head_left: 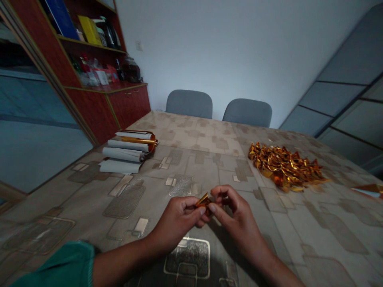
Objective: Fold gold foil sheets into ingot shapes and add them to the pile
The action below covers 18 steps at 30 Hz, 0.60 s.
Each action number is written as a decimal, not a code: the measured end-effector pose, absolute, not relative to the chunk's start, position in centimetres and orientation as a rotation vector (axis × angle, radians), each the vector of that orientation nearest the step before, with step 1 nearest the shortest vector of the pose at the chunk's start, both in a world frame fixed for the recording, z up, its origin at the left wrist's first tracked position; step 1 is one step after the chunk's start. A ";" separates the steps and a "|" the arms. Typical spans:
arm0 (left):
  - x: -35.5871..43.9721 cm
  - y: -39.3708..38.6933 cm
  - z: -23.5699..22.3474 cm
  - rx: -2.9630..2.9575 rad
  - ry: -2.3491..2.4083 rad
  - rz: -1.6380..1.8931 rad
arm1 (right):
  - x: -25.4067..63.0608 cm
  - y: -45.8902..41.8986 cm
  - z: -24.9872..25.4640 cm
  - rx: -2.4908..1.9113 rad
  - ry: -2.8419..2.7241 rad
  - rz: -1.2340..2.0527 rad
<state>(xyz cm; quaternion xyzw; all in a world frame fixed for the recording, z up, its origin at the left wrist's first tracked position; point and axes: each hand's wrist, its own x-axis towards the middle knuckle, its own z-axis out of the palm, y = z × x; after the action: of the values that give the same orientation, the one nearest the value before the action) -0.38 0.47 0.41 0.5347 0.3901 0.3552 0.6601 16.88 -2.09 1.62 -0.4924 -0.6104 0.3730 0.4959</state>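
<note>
Together, the left hand [176, 223] and the right hand [239, 221] work at lower centre of the frame, their fingers [217, 208] pressed close and pinching a small folded piece of gold foil [204, 201] from both sides. Right of them, on the patterned bench [269, 235], lies a heap of crumpled gold foil [284, 167]. Left of centre, well apart from the hands, sits a stack of curled, white-backed foil sheets [128, 151], one showing a gold face.

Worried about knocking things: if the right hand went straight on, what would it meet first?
Probably the small folded gold foil piece held at the fingertips of the right hand; depth is unclear.
</note>
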 end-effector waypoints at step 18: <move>-0.5 0.9 0.4 1.052 0.777 0.802 | 16.4 -1.8 1.2 -1.128 -1.415 1.091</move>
<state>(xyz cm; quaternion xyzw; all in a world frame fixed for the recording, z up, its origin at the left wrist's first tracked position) -0.50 0.87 0.36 0.4760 0.3513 0.3629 0.7199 16.36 -1.79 1.23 -0.4649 -0.5831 0.4497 0.4916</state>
